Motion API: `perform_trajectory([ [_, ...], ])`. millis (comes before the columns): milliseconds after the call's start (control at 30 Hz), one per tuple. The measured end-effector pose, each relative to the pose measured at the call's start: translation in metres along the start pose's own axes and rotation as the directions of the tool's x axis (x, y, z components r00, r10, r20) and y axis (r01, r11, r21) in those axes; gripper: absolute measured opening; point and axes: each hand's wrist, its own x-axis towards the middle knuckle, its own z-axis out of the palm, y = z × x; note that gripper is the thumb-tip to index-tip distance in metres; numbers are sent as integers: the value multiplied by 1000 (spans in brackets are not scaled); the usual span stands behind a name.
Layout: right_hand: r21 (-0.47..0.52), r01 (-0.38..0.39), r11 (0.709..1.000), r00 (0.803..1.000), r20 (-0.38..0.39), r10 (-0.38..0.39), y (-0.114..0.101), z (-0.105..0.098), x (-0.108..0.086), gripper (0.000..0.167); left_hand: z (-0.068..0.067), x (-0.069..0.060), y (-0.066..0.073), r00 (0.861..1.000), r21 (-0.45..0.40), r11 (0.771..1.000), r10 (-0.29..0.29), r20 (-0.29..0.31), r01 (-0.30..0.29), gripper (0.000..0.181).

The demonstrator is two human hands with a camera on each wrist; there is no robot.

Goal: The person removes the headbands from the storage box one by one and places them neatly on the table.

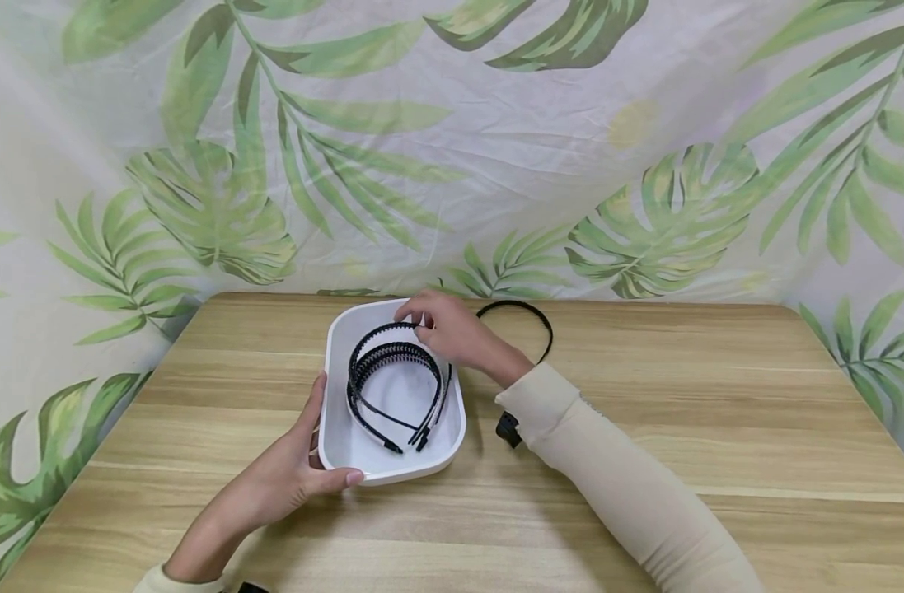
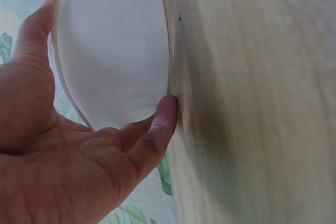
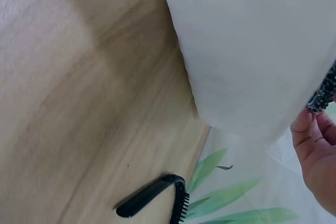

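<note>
A white bin (image 1: 452, 441) with rounded corners holds several black headbands (image 1: 400, 350), some toothed, lying over one another. My left hand (image 1: 292, 469) grips the bin's left side and near left corner, thumb on the rim; in the left wrist view the hand (image 2: 68, 166) has its fingers against the white wall (image 2: 113, 51). Over the bin's far right rim, my right hand (image 1: 452, 329) pinches a black headband at its upper part. The right wrist view shows the fingertips of the hand (image 3: 317, 156) on a dark textured band (image 3: 326, 90).
Another black headband (image 1: 548, 325) lies on the wooden table (image 1: 681, 395) just right of the bin, partly behind the right forearm; its end (image 3: 144, 198) shows in the right wrist view. A leaf-patterned cloth (image 1: 511, 181) hangs behind the table's far edge.
</note>
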Motion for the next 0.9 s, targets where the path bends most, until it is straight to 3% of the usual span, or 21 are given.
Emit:
perform_trajectory([
  [533, 88, -77, 993, 993, -79, 84, 12, -24, -18, 35, 0, -2, -1, 1000, 5, 1000, -19, -3, 19, 135],
  [900, 64, -87, 994, 990, -108, 93, 19, -46, -38, 37, 1, -1, 0, 1000, -4, 1000, -11, 3, 11, 135],
])
